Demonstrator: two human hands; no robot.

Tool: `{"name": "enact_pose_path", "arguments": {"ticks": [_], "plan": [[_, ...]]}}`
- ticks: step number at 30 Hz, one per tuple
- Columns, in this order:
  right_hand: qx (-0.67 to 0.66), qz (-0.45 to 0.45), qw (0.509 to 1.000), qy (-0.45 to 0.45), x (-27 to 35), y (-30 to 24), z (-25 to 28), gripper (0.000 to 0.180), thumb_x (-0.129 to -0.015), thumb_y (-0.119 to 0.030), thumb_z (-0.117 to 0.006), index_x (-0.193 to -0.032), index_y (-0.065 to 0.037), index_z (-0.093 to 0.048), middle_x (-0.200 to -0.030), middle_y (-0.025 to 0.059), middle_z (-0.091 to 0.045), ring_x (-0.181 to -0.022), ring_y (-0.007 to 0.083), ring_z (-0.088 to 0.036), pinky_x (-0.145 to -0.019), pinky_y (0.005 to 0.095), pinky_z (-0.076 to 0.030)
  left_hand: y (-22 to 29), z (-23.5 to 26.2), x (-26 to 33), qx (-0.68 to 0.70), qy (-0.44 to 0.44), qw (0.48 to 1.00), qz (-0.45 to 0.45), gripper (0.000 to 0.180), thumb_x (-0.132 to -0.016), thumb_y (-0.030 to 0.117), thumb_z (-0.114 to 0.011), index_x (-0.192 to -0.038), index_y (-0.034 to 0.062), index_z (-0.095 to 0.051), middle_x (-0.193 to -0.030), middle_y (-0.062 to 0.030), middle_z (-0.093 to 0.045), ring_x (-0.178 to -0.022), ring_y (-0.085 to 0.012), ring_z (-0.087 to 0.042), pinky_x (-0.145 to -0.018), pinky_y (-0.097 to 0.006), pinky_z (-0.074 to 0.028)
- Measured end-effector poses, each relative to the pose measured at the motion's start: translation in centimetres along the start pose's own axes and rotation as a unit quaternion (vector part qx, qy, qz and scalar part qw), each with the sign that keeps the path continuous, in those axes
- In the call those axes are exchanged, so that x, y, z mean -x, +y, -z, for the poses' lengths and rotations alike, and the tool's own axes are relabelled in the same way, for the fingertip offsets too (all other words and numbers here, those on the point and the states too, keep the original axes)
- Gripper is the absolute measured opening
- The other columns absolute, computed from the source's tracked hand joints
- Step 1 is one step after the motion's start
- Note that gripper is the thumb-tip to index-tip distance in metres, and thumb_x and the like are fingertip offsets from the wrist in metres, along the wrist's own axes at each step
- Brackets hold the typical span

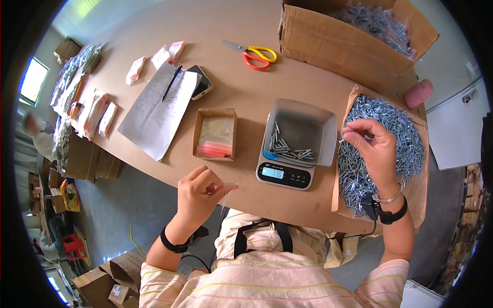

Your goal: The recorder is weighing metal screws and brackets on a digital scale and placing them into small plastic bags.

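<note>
My left hand [199,191] is closed in a pinch near the table's front edge, on what looks like a small clear plastic bag [231,186]. Thumb and fingertips of my right hand [374,146] are pressed together over a big heap of grey metal screws [405,138] spread on brown paper. Whatever those fingers hold is too small to make out. Between the hands stands a digital scale [284,175] with a lit display. On it rests a grey plastic tray [303,115], where several screws [287,149] lie loose along the near and left sides.
A small open carton [236,136] holds clear bags and pink strips. Behind it are papers [156,115] with a pen [172,83], a phone [203,84] and scissors [259,57]. A large cardboard box [339,43] stands at the back right, beside a pink cylinder [418,93].
</note>
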State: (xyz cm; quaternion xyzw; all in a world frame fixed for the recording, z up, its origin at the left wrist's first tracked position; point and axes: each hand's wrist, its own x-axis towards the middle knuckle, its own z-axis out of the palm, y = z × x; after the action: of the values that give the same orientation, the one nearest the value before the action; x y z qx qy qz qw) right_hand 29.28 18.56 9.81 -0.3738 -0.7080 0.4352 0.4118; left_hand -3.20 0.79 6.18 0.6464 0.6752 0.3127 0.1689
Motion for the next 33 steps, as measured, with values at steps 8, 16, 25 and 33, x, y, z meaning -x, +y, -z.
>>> {"name": "enact_pose_path", "arguments": {"ticks": [8, 16, 25, 33], "plan": [[0.012, -0.043, 0.999, 0.023, 1.8, -1.1, 1.8, 0.017, -0.089, -0.001, -0.076, -0.105, 0.002, -0.069, -0.097, 0.0072, -0.073, -0.087, 0.0094, -0.067, -0.076, 0.0216, -0.056, -0.1, -2.3, 0.1, 0.089, -0.037, 0.990, 0.101, 0.021, -0.069, 0.004, -0.089, -0.077, 0.0027, -0.070, -0.074, -0.0050, -0.056, -0.064, -0.0128, -0.053, -0.057, -0.028, -0.043], [-0.001, -0.066, 0.998, 0.007, 2.0, -1.4, 0.1, 0.015, -0.092, -0.006, -0.075, -0.105, 0.000, -0.070, -0.097, 0.0054, -0.074, -0.083, 0.0059, -0.067, -0.066, 0.0191, -0.054, 0.6, -5.1, 0.2, 0.079, 0.020, 0.995, -0.056, 0.026, -0.073, 0.004, -0.086, -0.085, 0.0046, -0.062, -0.088, -0.0082, -0.062, -0.080, -0.0272, -0.063, -0.072, -0.036, -0.052], [-0.021, -0.051, 0.998, -0.023, 1.5, -0.8, -2.5, 0.011, -0.092, -0.005, -0.074, -0.102, -0.001, -0.073, -0.093, 0.0024, -0.073, -0.077, 0.0051, -0.064, -0.066, 0.0196, -0.053, 0.5, -6.7, 1.8, 0.090, -0.031, 0.995, 0.029, 0.028, -0.078, 0.006, -0.083, -0.094, 0.0042, -0.060, -0.090, -0.0098, -0.062, -0.087, -0.0296, -0.060, -0.075, -0.039, -0.050], [0.356, 0.008, 0.927, 0.119, 1.4, -0.4, 2.1, 0.016, -0.089, -0.005, -0.073, -0.105, -0.001, -0.071, -0.099, 0.0085, -0.073, -0.085, 0.0220, -0.068, -0.077, 0.0337, -0.055, 0.2, -5.9, 1.9, 0.094, -0.029, 0.994, 0.051, 0.030, -0.072, 0.009, -0.087, -0.086, 0.0078, -0.060, -0.090, -0.0044, -0.063, -0.097, -0.0271, -0.052, -0.084, -0.038, -0.046]]}}
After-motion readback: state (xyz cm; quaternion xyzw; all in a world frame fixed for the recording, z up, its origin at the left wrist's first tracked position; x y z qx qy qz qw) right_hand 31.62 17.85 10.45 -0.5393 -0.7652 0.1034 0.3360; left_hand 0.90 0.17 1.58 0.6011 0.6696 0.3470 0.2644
